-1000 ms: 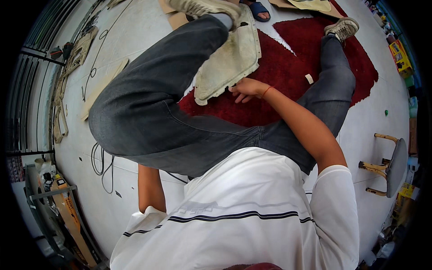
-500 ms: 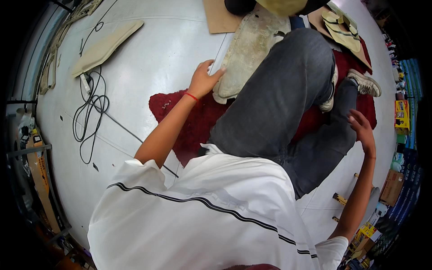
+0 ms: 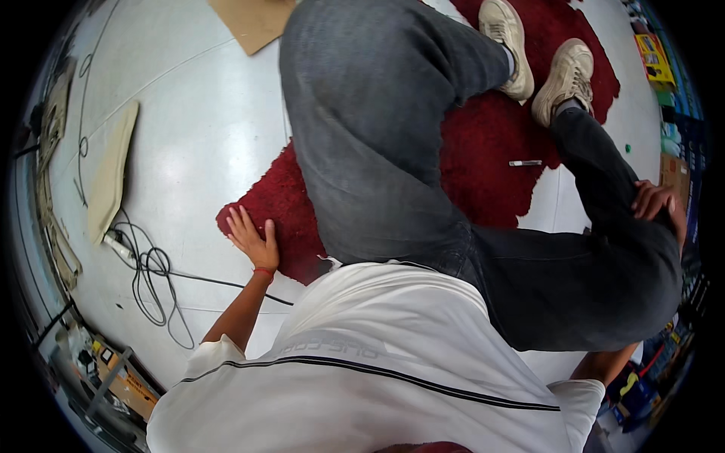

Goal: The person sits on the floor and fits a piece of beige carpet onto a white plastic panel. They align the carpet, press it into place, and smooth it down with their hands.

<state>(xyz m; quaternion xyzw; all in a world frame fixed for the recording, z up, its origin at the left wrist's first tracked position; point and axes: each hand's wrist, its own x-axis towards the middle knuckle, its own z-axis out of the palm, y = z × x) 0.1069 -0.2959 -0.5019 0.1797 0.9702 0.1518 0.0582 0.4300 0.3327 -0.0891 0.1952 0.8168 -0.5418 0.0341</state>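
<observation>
My left hand [image 3: 255, 238] lies flat with spread fingers on the left end of a dark red shaggy rug [image 3: 253, 185]. A red band circles that wrist. At the far right, my right hand [image 3: 658, 202] rests over my bent right lower leg [image 3: 604, 170], its fingers curled round the dark grey trouser. My knees are drawn up, and both pale shoes [image 3: 504, 45] stand on the rug. Between my legs, a small slim silvery object [image 3: 526, 163] lies on the rug; its kind is not clear.
On the left lie a cream padded panel [image 3: 113, 170], a white plug block [image 3: 118, 245] and a looped black cable [image 3: 155, 264]. A cardboard sheet [image 3: 253, 23] is at the top. Boxes, a yellow one [image 3: 654, 60] among them, line the right edge.
My left hand has moved from beside a worn pale panel down onto the rug. The right one has come onto my leg, now drawn up. The worn panel is out of view.
</observation>
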